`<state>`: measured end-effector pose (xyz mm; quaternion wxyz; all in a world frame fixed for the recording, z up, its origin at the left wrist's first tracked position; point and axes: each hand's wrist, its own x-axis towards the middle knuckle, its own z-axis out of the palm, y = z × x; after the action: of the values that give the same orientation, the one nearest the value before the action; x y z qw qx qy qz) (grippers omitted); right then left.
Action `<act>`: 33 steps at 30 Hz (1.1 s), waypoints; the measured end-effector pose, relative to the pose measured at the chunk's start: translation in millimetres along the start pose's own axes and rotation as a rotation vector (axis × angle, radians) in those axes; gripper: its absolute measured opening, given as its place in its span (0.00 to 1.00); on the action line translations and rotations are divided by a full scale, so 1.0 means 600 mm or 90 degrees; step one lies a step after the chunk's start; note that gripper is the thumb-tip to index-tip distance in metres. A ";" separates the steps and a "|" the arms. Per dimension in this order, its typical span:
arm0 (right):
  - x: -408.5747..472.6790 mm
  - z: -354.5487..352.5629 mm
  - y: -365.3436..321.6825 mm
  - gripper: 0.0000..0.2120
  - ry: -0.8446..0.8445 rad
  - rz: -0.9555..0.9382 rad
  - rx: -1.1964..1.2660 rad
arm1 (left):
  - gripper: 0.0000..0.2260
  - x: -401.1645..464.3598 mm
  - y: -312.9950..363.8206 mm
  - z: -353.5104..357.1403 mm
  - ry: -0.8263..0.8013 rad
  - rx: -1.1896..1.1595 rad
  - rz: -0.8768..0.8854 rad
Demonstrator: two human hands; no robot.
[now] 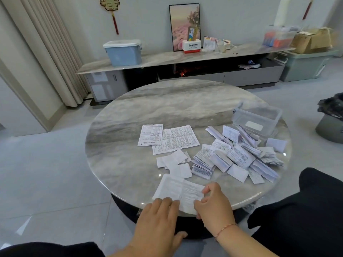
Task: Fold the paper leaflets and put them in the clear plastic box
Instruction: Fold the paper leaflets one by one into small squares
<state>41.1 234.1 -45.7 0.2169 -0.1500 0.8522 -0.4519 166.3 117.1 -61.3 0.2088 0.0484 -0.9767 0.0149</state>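
A creased white leaflet [178, 191] lies open at the near edge of the round marble table [167, 108]. My left hand [159, 219] rests flat with straight fingers on its near left part. My right hand [213, 203] pinches its right edge between thumb and fingers. Two unfolded leaflets [167, 138] lie flat at the table's middle. A few small folded ones [176, 162] sit in front of them. A heap of folded leaflets [239, 156] spreads at the right. The clear plastic box [258, 117] stands behind the heap, near the table's right rim.
Behind the table runs a low marble-topped cabinet [185, 56] with a blue bin [123, 52], a framed picture [185, 26] and boxes. A dark-lined waste bin [330, 117] stands on the floor at right. My dark-clothed knee [306, 201] is near the table's right front.
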 end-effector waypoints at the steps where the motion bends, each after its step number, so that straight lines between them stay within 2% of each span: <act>1: -0.008 0.001 -0.006 0.12 -0.001 0.024 0.049 | 0.28 0.005 -0.001 0.008 -0.024 0.020 -0.001; 3: -0.022 -0.003 -0.017 0.13 -0.004 0.029 0.076 | 0.17 0.015 -0.010 0.013 -0.018 0.024 -0.007; 4: -0.025 -0.012 -0.019 0.15 0.010 -0.018 0.023 | 0.14 0.018 -0.017 0.015 -0.011 0.013 -0.008; 6: -0.023 -0.040 -0.019 0.22 0.013 -0.187 -0.158 | 0.09 0.016 -0.028 0.019 -0.011 -0.027 -0.001; 8: -0.010 -0.065 -0.017 0.33 -0.114 -0.319 -0.293 | 0.07 0.010 -0.031 0.024 -0.024 -0.113 -0.004; 10: 0.000 -0.076 -0.016 0.42 -0.267 -0.347 -0.346 | 0.06 0.008 -0.033 0.030 -0.034 -0.240 -0.060; 12: 0.009 -0.078 -0.006 0.41 -0.335 -0.326 -0.336 | 0.05 0.009 -0.032 0.029 -0.038 -0.350 -0.134; 14: 0.018 -0.075 0.004 0.35 -0.339 -0.301 -0.289 | 0.06 0.011 -0.032 0.026 -0.042 -0.409 -0.184; 16: 0.029 -0.067 0.011 0.24 -0.276 -0.286 -0.229 | 0.09 0.012 -0.033 0.029 -0.034 -0.410 -0.209; 18: 0.039 -0.055 0.012 0.13 -0.164 -0.247 -0.206 | 0.10 0.014 -0.034 0.035 -0.025 -0.373 -0.234; 19: 0.042 -0.049 0.010 0.11 -0.112 -0.224 -0.205 | 0.11 0.016 -0.034 0.041 -0.017 -0.349 -0.249; 20: 0.045 -0.043 0.008 0.13 -0.077 -0.200 -0.206 | 0.12 0.020 -0.034 0.044 -0.008 -0.327 -0.265; 23: 0.048 -0.028 -0.003 0.26 -0.046 -0.158 -0.265 | 0.12 0.038 -0.030 0.045 -0.004 -0.287 -0.336; 25: 0.047 -0.024 -0.011 0.28 -0.028 -0.144 -0.302 | 0.09 0.045 -0.029 0.041 0.030 -0.245 -0.343; 27: 0.039 -0.021 -0.016 0.28 -0.004 -0.124 -0.304 | 0.07 0.040 -0.022 0.044 0.078 -0.228 -0.222; 29: 0.026 -0.011 -0.015 0.29 0.000 -0.080 -0.242 | 0.15 0.028 -0.004 0.047 0.046 -0.220 -0.076; 31: 0.009 -0.002 -0.013 0.32 -0.066 -0.004 -0.110 | 0.23 0.020 0.009 0.049 -0.012 -0.203 -0.035; 33: -0.001 -0.012 -0.013 0.37 -0.127 0.021 -0.072 | 0.20 0.019 0.006 0.056 -0.013 -0.190 -0.038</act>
<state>38.4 235.3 -35.6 0.2992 -0.1923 0.8530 -0.3820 142.0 118.1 -87.2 0.2041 0.0459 -0.9682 -0.1370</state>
